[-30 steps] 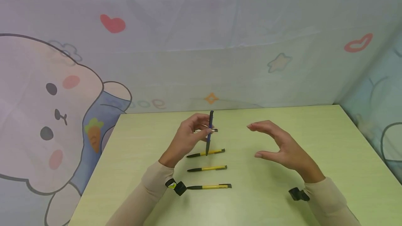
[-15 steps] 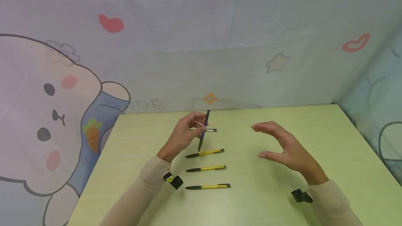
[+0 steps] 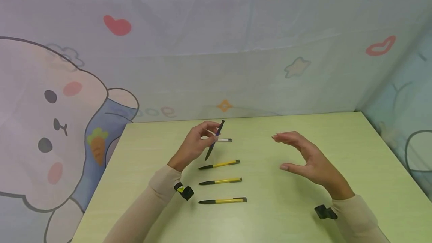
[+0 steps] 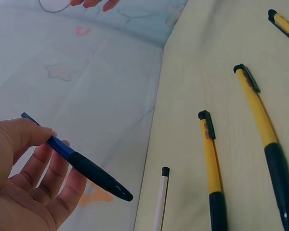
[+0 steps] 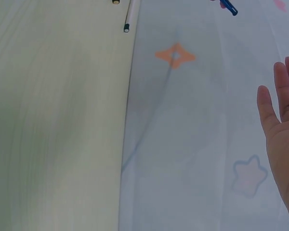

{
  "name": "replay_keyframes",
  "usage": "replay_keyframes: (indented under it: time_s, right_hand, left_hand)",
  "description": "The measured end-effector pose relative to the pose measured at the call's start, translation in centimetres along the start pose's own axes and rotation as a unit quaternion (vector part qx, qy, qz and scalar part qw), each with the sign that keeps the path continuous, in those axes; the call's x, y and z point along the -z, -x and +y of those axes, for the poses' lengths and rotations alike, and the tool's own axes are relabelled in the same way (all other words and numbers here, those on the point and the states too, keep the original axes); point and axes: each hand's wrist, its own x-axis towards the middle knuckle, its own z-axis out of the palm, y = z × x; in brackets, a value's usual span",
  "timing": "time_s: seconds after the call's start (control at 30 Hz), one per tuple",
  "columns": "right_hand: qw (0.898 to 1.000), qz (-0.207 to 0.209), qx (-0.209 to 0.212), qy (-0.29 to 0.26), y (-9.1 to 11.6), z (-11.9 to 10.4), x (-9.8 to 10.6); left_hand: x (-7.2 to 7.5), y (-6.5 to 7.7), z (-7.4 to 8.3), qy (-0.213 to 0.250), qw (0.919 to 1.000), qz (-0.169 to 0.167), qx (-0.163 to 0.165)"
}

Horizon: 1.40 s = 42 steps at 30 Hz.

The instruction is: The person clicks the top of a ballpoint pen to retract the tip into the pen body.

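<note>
Between thumb and fingers my left hand (image 3: 195, 142) pinches a blue pen (image 3: 211, 148) with dark ends, tilted above the table. In the left wrist view that blue pen (image 4: 79, 161) points its dark grip end down to the right. Behind it a white pen (image 3: 224, 140) lies on the table, partly hidden by the hand. Nearer in the head view lie three yellow pens with dark grips: a far one (image 3: 221, 164), a middle one (image 3: 221, 181) and a near one (image 3: 224, 200). My right hand (image 3: 308, 159) hovers at the right, thumb and fingers apart, holding nothing.
The pale yellow-green table (image 3: 276, 216) ends at a printed cloth backdrop (image 3: 202, 66) behind it. Another cloth (image 3: 415, 123) hangs along the right side. Each wrist carries a small black camera, the left one (image 3: 183, 191) and the right one (image 3: 325, 212).
The left hand has shifted slightly left with the blue pen, which has gone from nearly upright to leaning, its lower end swung left. The right hand has drifted slightly right.
</note>
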Motion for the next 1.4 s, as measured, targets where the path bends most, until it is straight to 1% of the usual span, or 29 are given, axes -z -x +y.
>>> replay_keyframes:
  time_s: [0.13, 0.23, 0.37, 0.53, 0.63, 0.77, 0.83, 1.0, 1.17, 1.4]
  right_hand:
    - [1.000, 0.000, -0.001, -0.001, 0.8, 1.3, 0.3]
    - [1.000, 0.000, -0.004, -0.001, 1.2, 1.8, 0.4]
    - [1.000, 0.003, -0.005, -0.005, 1.4, 1.4, 0.4]
    - [1.000, 0.009, -0.002, -0.011, 1.1, 0.0, 0.4]
    - [1.000, 0.011, 0.004, -0.015, 1.3, 0.2, 0.5]
    - [1.000, 0.011, 0.002, -0.017, 1.5, 0.5, 0.6]
    - [1.000, 0.011, 0.000, -0.019, 1.3, 0.2, 0.5]
    - [1.000, 0.012, -0.001, -0.022, 0.9, -0.7, 0.4]
    - [1.000, 0.013, -0.002, -0.023, 0.8, -0.8, 0.4]
    - [1.000, 0.012, -0.001, -0.026, 1.0, -0.6, 0.5]
  left_hand:
    - [0.2, 0.0, -0.2, -0.010, 0.9999, -0.004, 0.003]
    - [0.4, 0.1, -0.5, -0.023, 0.9997, -0.011, 0.005]
    - [0.5, 0.1, -1.0, -0.044, 0.9986, -0.028, 0.000]
    - [0.8, 0.2, -1.7, -0.057, 0.9972, -0.049, -0.003]
    - [0.9, 0.1, -2.1, -0.064, 0.9962, -0.059, 0.002]
    - [0.8, 0.0, -2.5, -0.088, 0.9934, -0.073, 0.011]
    - [0.7, -0.1, -2.7, -0.102, 0.9915, -0.081, 0.009]
    - [0.5, -0.2, -3.2, -0.139, 0.9848, -0.103, -0.010]
    - [0.5, -0.2, -3.6, -0.172, 0.9772, -0.121, -0.031]
    - [0.4, -0.5, -4.5, -0.222, 0.9637, -0.138, -0.054]
